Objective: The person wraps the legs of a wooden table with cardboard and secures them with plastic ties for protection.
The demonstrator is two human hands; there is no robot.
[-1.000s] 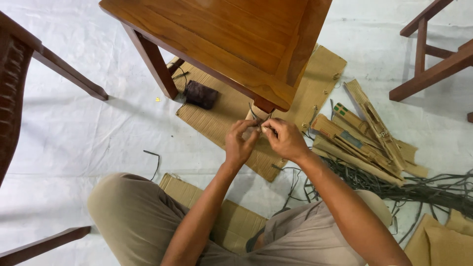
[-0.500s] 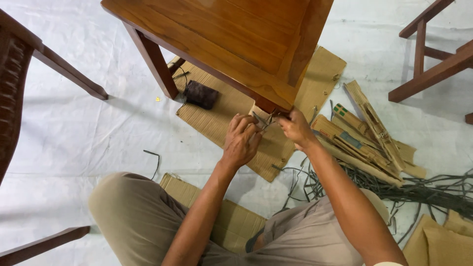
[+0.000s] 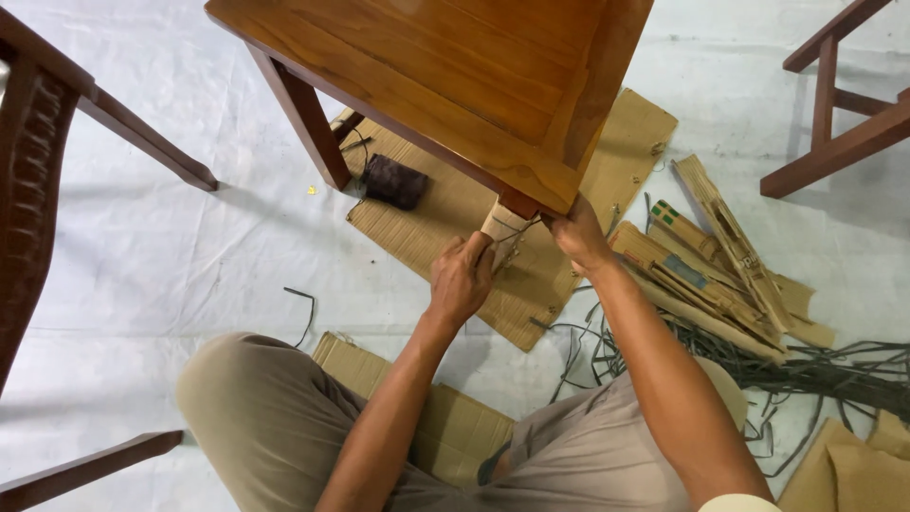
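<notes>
Knees in tan trousers (image 3: 256, 408) fill the near edge, folded over a flat piece of cardboard (image 3: 455, 417) on the white floor sheet (image 3: 152, 265). From there both forearms reach forward to the near leg of a wooden table (image 3: 445, 76). The left hand (image 3: 462, 275) is curled closed around the lower part of that leg, which is wrapped in a cardboard sleeve (image 3: 502, 228), fingers pressing the wrap against the wood. The right hand (image 3: 576, 232) sits just beside it on the other side of the leg, fingers pinched shut on a thin dark strap (image 3: 519, 226) that runs across the sleeve — how tightly it grips cannot be told. The leg stands on a corrugated cardboard mat (image 3: 445, 218), and a small dark block (image 3: 395, 181) lies on the same mat near the table's far leg. To the right of the arms, a heap of folded cardboard strips (image 3: 711, 265) rests on a tangle of loose dark straps (image 3: 825, 370) — these spread out toward the right edge. Farther off, parts of other wooden furniture frames show at the left (image 3: 38, 142) and at the upper right (image 3: 844, 104).
</notes>
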